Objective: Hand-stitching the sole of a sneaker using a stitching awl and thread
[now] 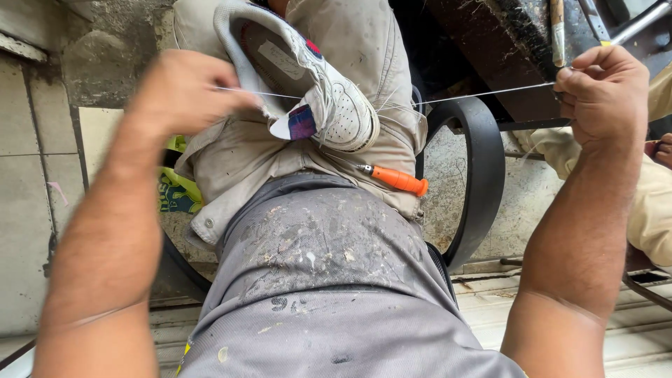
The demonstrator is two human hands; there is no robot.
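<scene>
From the head camera, a person is sitting and looking down at their own lap, where a worn white sneaker [308, 84] is lying sole-side toward the body across the thighs, resting on beige trousers [245, 157]. The left hand [185, 91] is blurring slightly just left of the shoe, its grip pinched together on one end of a thin white thread [483, 92]. The thread is running taut from that hand through the shoe's edge and out to the right hand [605, 91], whose grip is clenched shut around the other end, held well apart from the shoe. An awl with an orange handle [397, 179] is lying on the lap just below the sneaker, its metal tip pointing toward the shoe. A paint-speckled grey shirt [315, 280] is filling the lower middle of the view. A black rubber ring [483, 175] is standing beside the right thigh, and a bit of yellow-green printed plastic [175, 192] is showing under the left forearm.
</scene>
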